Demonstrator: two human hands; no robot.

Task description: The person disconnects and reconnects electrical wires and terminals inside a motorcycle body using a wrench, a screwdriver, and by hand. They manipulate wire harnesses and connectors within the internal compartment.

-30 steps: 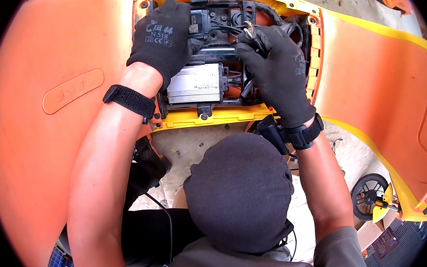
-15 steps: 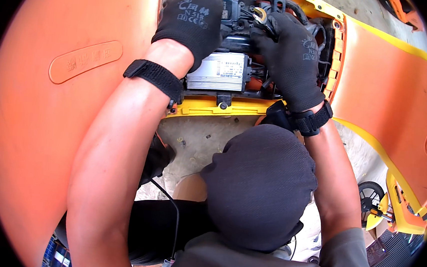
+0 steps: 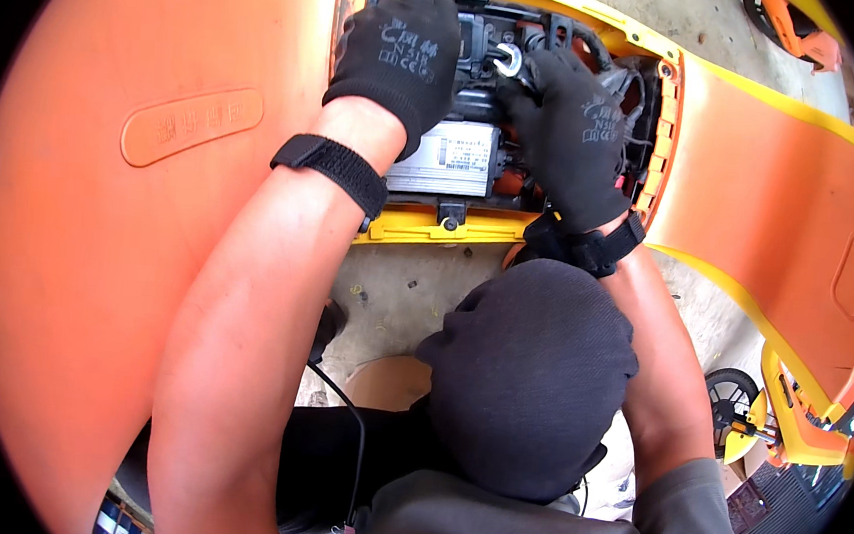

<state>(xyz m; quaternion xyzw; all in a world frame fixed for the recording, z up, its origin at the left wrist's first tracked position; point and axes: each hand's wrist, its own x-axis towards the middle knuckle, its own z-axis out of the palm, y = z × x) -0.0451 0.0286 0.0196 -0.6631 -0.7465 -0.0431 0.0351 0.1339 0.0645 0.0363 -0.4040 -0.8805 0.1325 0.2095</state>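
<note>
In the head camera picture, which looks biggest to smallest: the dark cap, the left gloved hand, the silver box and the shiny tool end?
1. Dark cap
2. Left gloved hand
3. Silver box, partly covered
4. Shiny tool end

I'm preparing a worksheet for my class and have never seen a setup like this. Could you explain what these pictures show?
There is no robot here: a person works with a left hand and a right hand, both gloved in black. Every picture comes from one wide fisheye camera worn on the head and looking down, so straight edges bend near the rim. The hands reach into an open bay in orange-and-yellow bodywork, where a silver box sits. The right hand holds what looks like a wrench, its metal end showing. The left hand is over the bay's left part; whether it grips anything is hidden.
</note>
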